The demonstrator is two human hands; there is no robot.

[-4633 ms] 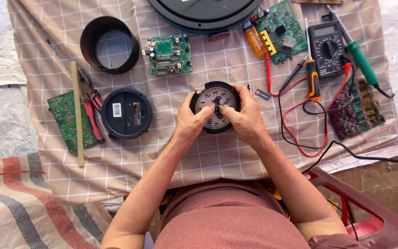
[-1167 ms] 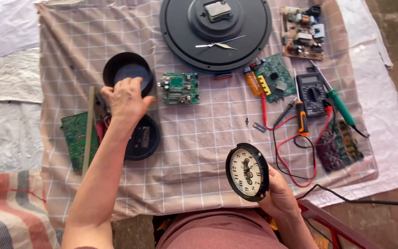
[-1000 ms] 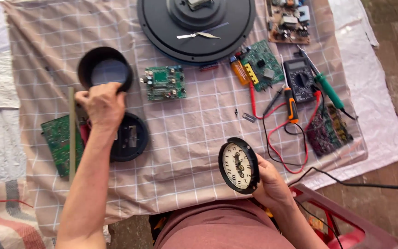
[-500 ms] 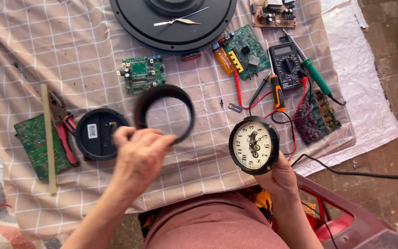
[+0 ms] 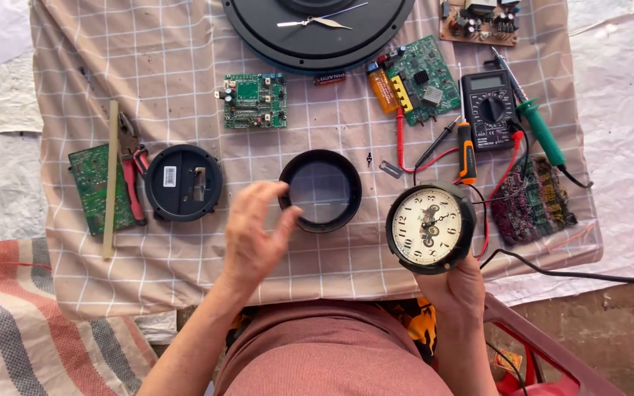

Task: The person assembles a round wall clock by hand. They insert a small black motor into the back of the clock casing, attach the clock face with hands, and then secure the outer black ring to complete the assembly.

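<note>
While gripping the small round clock in the right hand and pinching the black lens ring with the left hand, seemingly midway: ring not yet fitted on clock.

We see our left hand gripping a black round glass-fronted bezel ring over the checked beige cloth; our right hand holds a small black round clock upright.
</note>
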